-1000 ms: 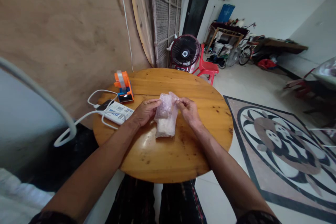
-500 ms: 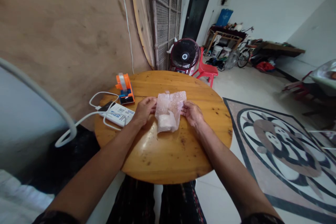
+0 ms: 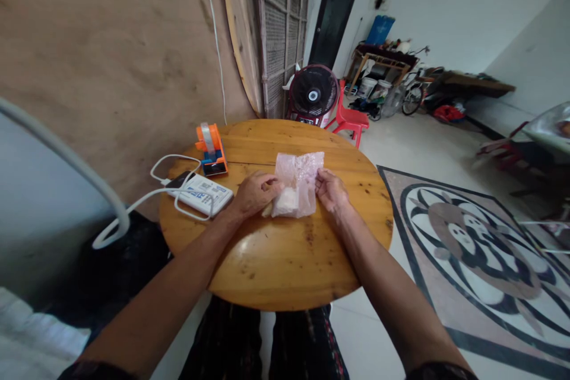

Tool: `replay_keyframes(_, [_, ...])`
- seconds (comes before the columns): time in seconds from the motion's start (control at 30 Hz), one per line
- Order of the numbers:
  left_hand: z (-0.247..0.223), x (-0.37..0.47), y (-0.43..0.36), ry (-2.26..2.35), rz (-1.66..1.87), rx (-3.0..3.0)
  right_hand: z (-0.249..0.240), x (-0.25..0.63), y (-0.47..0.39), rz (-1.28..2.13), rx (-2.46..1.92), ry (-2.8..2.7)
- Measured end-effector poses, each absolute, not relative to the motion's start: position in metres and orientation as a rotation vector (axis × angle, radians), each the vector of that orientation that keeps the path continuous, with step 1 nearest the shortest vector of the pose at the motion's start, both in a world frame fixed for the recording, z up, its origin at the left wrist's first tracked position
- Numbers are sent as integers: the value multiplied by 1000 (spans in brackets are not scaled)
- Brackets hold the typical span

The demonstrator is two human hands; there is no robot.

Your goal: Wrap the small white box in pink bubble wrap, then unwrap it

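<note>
The left hand (image 3: 257, 193) lies low over the table (image 3: 276, 279), its back up and its fingers bent inward over the left edge of the bubble wrap (image 3: 308, 181); whether they pinch it cannot be told. The right hand (image 3: 332, 190) is turned partly on its side, fingers loosely curled at the wrap's right edge, and its grip cannot be told either. Both forearms reach in from the near side and slant toward each other, 1 on each side of the wrap.

The wrap lies spread around the middle of the table, between the 2 hands, with a whitish item (image 3: 288, 199) on its near left part. Beyond the wrap, bare wood runs to the far rim; nearer the body, a wide bare stretch lies between the forearms. More bare wood lies right of the right hand, up to the curved edge.

On the left, a white printed box (image 3: 218, 193) sits near the left wrist, with a white cable (image 3: 180, 209) looping over it. The orange and blue tape dispenser (image 3: 215, 157) stands just behind. Past the far rim are a fan (image 3: 313, 95) and a red chair (image 3: 354, 117).
</note>
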State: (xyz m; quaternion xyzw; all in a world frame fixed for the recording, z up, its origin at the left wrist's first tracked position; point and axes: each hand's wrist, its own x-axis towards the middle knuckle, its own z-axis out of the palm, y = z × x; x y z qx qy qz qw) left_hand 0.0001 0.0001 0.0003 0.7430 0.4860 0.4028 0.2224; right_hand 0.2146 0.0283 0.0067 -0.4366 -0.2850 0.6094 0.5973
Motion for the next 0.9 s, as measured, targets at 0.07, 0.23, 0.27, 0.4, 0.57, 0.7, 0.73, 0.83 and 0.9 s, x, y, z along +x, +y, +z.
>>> replay_keyframes(0.07, [0, 0, 0, 1348, 1031, 2079, 7, 216, 30, 1378, -1020, -690])
replay_keyframes(0.23, [3, 1, -3, 1383, 1027, 2076, 7, 219, 32, 1254, -1048, -771])
replay_keyframes(0.27, [3, 1, -3, 1383, 1034, 2069, 7, 219, 32, 1224, -1058, -789])
replay_keyframes(0.4, [5, 2, -4, 1342, 1057, 2028, 7, 219, 29, 1170, -1184, -914])
replay_keyframes(0.57, [1, 0, 0, 1264, 1096, 1869, 2, 213, 25, 1121, -1215, -1041])
replay_keyframes(0.7, [-3, -5, 5, 1340, 1199, 1645, -2, 214, 27, 1133, -1116, -1050])
replay_keyframes(0.73, [-3, -7, 6, 1367, 1219, 1614, -2, 216, 28, 1141, -1102, -1017])
replay_keyframes(0.83, [-5, -8, 8, 1421, 1272, 1590, 0, 224, 32, 1172, -1101, -915])
replay_keyframes(0.9, [-7, -8, 9, 1446, 1303, 1589, 2, 228, 34, 1172, -1111, -887])
